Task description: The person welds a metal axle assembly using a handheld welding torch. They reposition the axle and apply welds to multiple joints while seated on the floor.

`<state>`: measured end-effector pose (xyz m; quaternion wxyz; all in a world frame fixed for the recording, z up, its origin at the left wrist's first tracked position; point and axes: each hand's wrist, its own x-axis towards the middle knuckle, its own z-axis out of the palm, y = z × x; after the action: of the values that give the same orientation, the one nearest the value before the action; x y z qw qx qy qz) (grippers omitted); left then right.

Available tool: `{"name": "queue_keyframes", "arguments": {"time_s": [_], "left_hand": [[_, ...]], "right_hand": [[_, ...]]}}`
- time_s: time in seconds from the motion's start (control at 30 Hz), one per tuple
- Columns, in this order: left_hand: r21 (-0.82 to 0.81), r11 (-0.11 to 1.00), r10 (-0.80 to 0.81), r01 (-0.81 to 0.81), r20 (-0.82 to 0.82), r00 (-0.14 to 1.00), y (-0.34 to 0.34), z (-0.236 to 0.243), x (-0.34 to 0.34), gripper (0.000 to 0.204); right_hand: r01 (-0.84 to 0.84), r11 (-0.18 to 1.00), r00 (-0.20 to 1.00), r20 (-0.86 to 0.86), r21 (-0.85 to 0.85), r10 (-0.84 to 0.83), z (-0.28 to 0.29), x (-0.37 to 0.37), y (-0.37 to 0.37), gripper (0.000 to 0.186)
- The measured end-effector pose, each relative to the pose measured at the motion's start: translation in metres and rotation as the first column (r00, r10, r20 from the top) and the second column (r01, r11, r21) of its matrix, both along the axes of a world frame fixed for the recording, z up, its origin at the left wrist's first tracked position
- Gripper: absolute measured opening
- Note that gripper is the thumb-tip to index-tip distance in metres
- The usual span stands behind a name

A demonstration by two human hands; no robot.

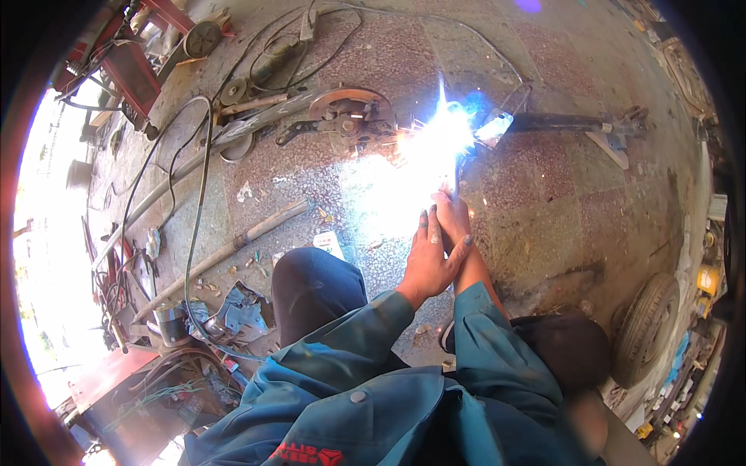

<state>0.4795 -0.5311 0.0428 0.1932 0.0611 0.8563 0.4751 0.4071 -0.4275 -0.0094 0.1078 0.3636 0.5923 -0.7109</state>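
A glaring blue-white arc (451, 132) throws sparks at a metal part ahead of me and washes out the contact spot. My right hand (453, 217) is closed around what looks like a welding electrode holder (457, 172), mostly lost in fingers and glare. Across the right wrist lies my left hand (430, 260), fingers stretched forward and thumb apart, steadying against it. Right of the arc, a dark metal bar (559, 123) reaches away to the side. To its left sits a round, rusty hub-like plate (353, 105) with a bracket.
A wooden pole (233, 252) and a long metal pipe (167, 185) lie on the left floor. Black cable (204, 167) loops past them. A tyre (646, 330) stands at right. A red metal frame (132, 74) is at far left, a cluttered shelf (707, 287) along the right edge.
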Motion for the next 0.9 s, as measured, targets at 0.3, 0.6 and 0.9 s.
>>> {"name": "queue_keyframes", "arguments": {"time_s": [0.3, 0.6, 0.9], "left_hand": [[0.016, 1.000, 0.011, -0.011, 0.008, 1.000, -0.003, -0.001, -0.001, 0.107], [-0.002, 1.000, 0.005, -0.005, 0.009, 1.000, -0.003, -0.005, -0.001, 0.108], [0.000, 1.000, 0.022, -0.022, 0.015, 1.000, -0.003, 0.001, -0.001, 0.107]], "right_hand": [[0.002, 0.999, 1.000, 0.004, 0.050, -0.003, 0.009, -0.001, -0.007, 0.033], [0.027, 0.999, 0.999, 0.038, 0.038, -0.028, 0.001, 0.000, -0.005, 0.037], [-0.016, 1.000, 1.000, 0.000, 0.004, 0.016, 0.000, -0.002, -0.004, 0.034]]}}
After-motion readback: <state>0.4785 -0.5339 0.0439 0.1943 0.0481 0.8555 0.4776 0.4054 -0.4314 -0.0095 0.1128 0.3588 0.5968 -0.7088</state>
